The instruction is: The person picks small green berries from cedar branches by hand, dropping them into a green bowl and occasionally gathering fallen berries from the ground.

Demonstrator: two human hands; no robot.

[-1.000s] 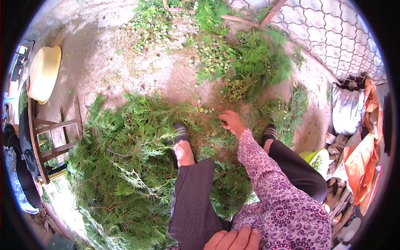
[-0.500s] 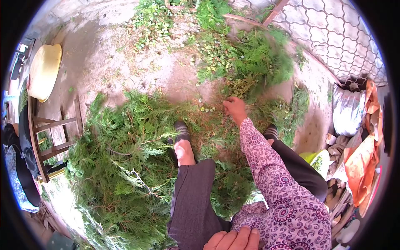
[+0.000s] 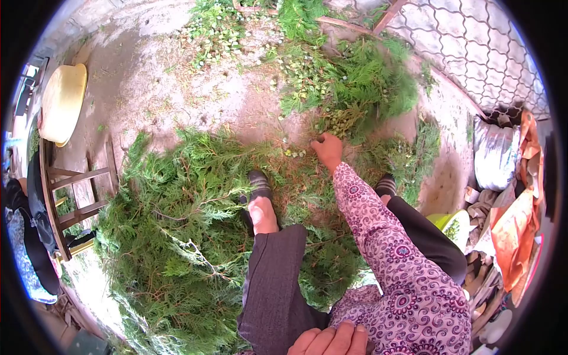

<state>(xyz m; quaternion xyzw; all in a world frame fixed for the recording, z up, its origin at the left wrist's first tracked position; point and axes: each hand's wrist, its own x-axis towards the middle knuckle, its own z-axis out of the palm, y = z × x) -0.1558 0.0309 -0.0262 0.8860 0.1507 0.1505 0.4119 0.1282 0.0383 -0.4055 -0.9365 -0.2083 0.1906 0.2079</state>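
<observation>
A large heap of cut evergreen branches (image 3: 183, 236) is spread over the bare ground (image 3: 177, 89) in the lower left and centre of the frame, and a smaller heap of greenery (image 3: 361, 89) lies in the upper centre, just before a wire fence (image 3: 473, 47). Between the two heaps, small pale cones (image 3: 293, 152) are scattered on the dirt. Judged from this layout, the sorting of the branches seems only partly done: most of the material remains in the big heap, and only a lesser share lies in the far one.

The right hand (image 3: 327, 146) is stretched forward to the centre of the frame, its fingers curled down into the sprigs at the near edge of the smaller heap; whether a sprig is actually pinched cannot be told, since the fingertips are hidden by the greenery. The scattered cones lie just left of that hand. The left hand (image 3: 331, 340) is seen at the bottom edge, resting flat on the knee with loosely bent fingers, and nothing is held in it.

A yellow basin (image 3: 62, 103) is set on a wooden stool (image 3: 71, 189) at the left edge, and bags (image 3: 503, 177) are piled at the right.
</observation>
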